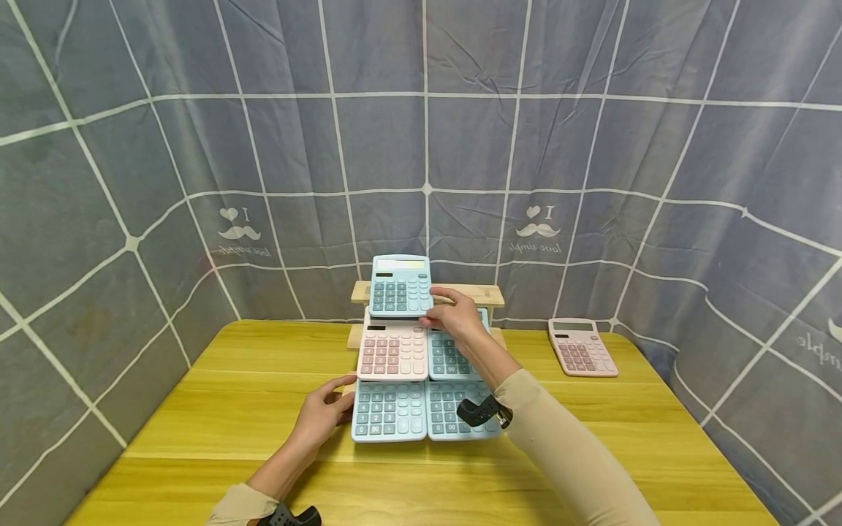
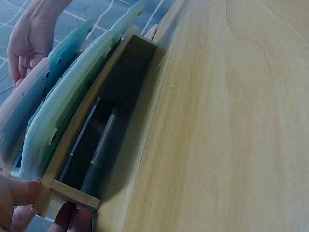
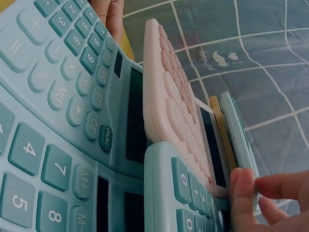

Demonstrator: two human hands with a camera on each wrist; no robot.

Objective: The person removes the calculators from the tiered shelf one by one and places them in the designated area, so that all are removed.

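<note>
A wooden tiered stand (image 1: pixel 487 294) holds calculators on its steps. At the top is a blue calculator (image 1: pixel 400 286), and my right hand (image 1: pixel 454 315) pinches its lower right corner between thumb and fingers. Below it, a pink calculator (image 1: pixel 392 354) leans beside a blue calculator (image 1: pixel 450 359) that my right hand and forearm partly cover. Two more blue calculators, one on the left (image 1: pixel 389 411) and one on the right (image 1: pixel 454 413), fill the lowest step. My left hand (image 1: pixel 321 416) grips the stand's lower left corner, thumb above and fingers beneath in the left wrist view.
Another pink calculator (image 1: pixel 582 348) lies on the yellow wooden table (image 1: pixel 210 409), right of the stand. A grey curtain with white grid lines (image 1: pixel 381 146) hangs behind the table and along both sides.
</note>
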